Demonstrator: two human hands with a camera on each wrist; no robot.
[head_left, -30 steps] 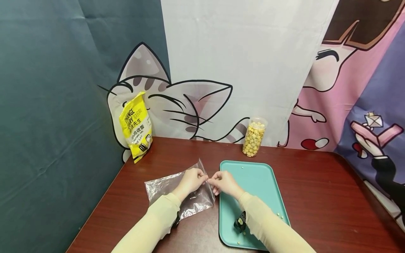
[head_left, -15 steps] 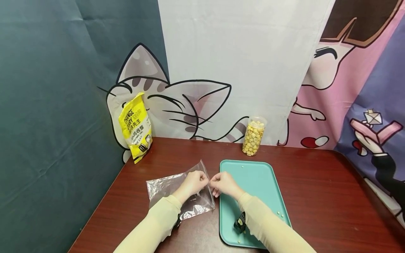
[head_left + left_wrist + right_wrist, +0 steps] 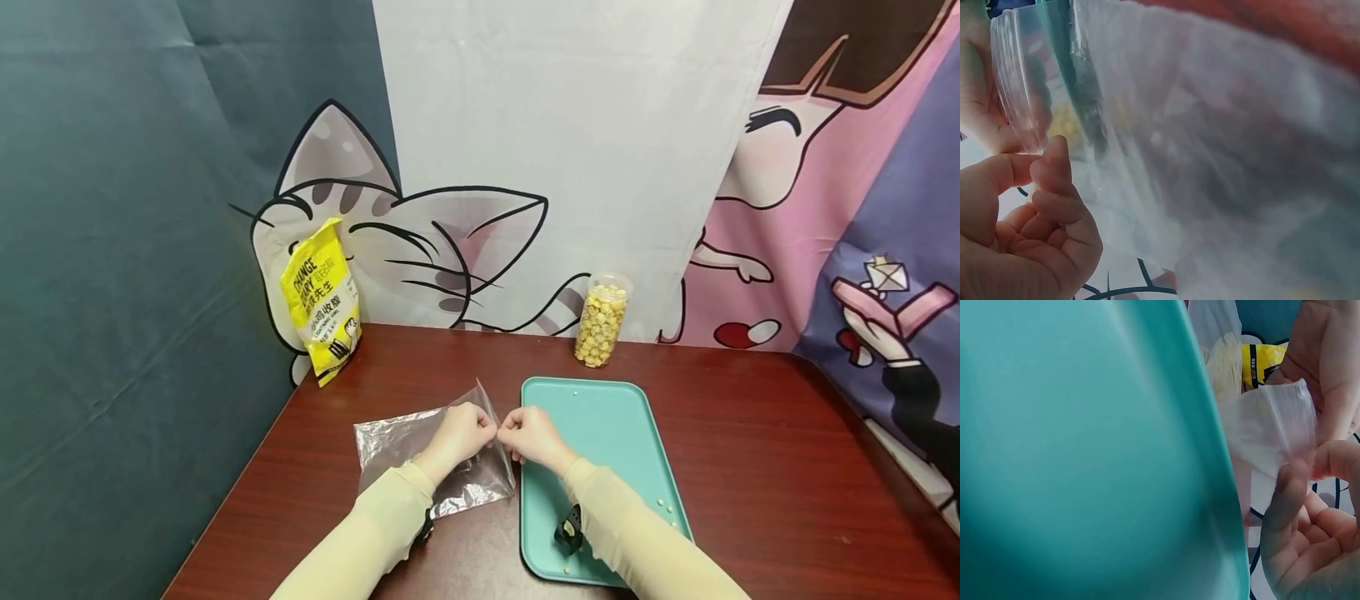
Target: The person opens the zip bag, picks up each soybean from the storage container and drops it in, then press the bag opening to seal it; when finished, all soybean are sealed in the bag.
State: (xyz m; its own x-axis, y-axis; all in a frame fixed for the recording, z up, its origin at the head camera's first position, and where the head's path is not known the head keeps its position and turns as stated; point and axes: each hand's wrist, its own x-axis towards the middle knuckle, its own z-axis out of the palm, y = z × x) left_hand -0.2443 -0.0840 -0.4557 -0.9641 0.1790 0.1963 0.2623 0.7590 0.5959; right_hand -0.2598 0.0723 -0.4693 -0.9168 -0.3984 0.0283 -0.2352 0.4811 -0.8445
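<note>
A clear zip bag (image 3: 472, 483) lies on the table with its open-end edge turned toward the tray. My left hand (image 3: 463, 432) reaches across the bag and pinches that edge between thumb and forefinger. From the other side my right hand (image 3: 531, 433) pinches the same edge, its fingertips close to the left ones. In the left wrist view the left hand (image 3: 1041, 219) has its other fingers curled in, and the bag's film (image 3: 1210, 137) fills much of the picture. The right wrist view shows the right hand (image 3: 1316, 531) at the ridged strip (image 3: 1285, 419) of the bag.
A teal tray (image 3: 600, 433) with a few small crumbs sits under the right forearm. Behind it stands a clear tub of popcorn (image 3: 602, 327). A yellow snack bag (image 3: 324, 304) leans on the printed cloth at the back left of the brown table (image 3: 757, 467).
The bag has shifted slightly to the right, with the left hand moving a little the same way. Both hands keep pinching its edge. The tray, tub and snack bag stay put.
</note>
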